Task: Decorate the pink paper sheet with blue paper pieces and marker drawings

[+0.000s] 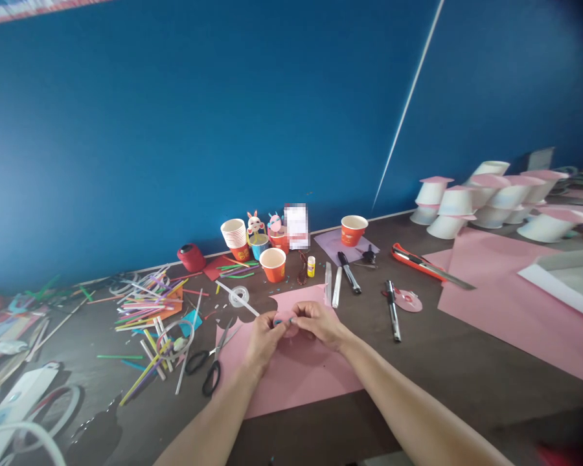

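Worktop (466, 369) against a blue wall, bearing near its front edge a pink sheet (291, 375), over which the left hand (265, 336) and right hand (320, 323) together pinch a small teal piece (284, 320), scissors (208, 366) just left of the sheet.

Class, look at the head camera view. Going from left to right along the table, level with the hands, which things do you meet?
Heap of coloured straws → black scissors → left hand → right hand → black marker → orange utility knife → large pink sheet.
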{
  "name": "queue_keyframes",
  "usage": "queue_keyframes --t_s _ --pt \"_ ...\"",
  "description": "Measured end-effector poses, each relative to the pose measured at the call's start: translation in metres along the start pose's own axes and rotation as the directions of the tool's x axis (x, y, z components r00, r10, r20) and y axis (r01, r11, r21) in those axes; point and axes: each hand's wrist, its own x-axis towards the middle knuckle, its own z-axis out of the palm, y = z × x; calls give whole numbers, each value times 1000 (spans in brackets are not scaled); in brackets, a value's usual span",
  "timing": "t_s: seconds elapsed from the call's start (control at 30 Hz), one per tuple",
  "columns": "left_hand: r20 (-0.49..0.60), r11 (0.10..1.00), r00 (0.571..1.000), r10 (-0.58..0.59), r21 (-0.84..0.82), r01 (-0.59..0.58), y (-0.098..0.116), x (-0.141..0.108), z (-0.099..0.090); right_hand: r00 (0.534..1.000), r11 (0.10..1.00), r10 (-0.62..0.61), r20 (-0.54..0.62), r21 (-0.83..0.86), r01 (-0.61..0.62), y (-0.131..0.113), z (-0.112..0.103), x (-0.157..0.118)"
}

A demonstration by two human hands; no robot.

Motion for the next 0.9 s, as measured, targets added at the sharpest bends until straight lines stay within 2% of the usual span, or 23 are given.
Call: queue_keyframes --t_s 0.27,0.47,0.63,0.8,0.9 --pt "54 999 998 24 -23 -23 0 -1 -5 999 995 31 31 94 -34 -2 -1 0" --pt "65 998 998 7 -56 -3 -4 0 -5 1000 998 1 26 64 -3 -4 -1 -2" --pt "60 997 998 4 -75 0 -7 1 -5 1000 999 -19 12 40 19 -7 -1 -4" --pt "45 997 999 14 -83 -10 -6 0 -5 999 997 -17 49 83 13 -2 -2 -1" --pt "33 995 999 12 -98 -9 -5 0 -3 999 994 -29 30 108 25 2 -5 1"
